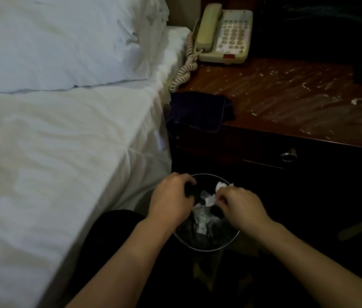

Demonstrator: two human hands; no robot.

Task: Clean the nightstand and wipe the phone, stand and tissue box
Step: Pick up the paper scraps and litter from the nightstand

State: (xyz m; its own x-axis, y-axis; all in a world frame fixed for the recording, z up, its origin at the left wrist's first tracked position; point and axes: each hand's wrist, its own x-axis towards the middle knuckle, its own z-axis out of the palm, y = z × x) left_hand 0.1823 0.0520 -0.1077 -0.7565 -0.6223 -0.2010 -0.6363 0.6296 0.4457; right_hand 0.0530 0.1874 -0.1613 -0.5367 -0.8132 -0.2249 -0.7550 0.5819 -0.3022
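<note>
Beside the bed (pixel 64 134), the smeared nightstand (pixel 286 103) holds a phone (pixel 226 34); left hand (pixel 171 196) grip holds a bin (pixel 206 246) rim, right hand (pixel 240 203) pinches tissue (pixel 208 200).

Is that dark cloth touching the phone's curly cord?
Apart. The head view shows bare nightstand wood between the dark cloth and the cord.

Counted by kind

One phone (pixel 223 34), one dark cloth (pixel 200 110), one nightstand (pixel 286 101), one bin (pixel 206 245), one pillow (pixel 53 41), two hands: left (pixel 171 198), right (pixel 241 207).
</note>
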